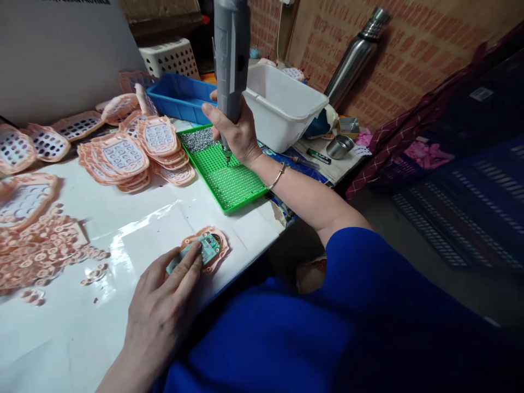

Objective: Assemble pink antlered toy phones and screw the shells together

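My right hand [241, 131] is wrapped round a grey electric screwdriver [231, 60], held upright with its bit pointing down over a green perforated tray [229, 204]. Small silvery screws [198, 139] lie heaped in the tray's far left corner. Whether a screw sits on the bit is too small to tell. Near the table's front edge, my left hand [166, 305] holds down a green circuit board [210, 248], fingers close together across it. Under the board is a pinkish plastic casing [223, 251]; my fingers hide part of both. My left thumb is out of sight.
Stacked pinkish keypad casings [123, 155] and a heap of small pinkish parts [41, 251] lie to the left. Behind the tray stand a blue bin [176, 101] and a white tub [282, 120]. A steel bottle [356, 60] and metal cup [339, 146] are at right.
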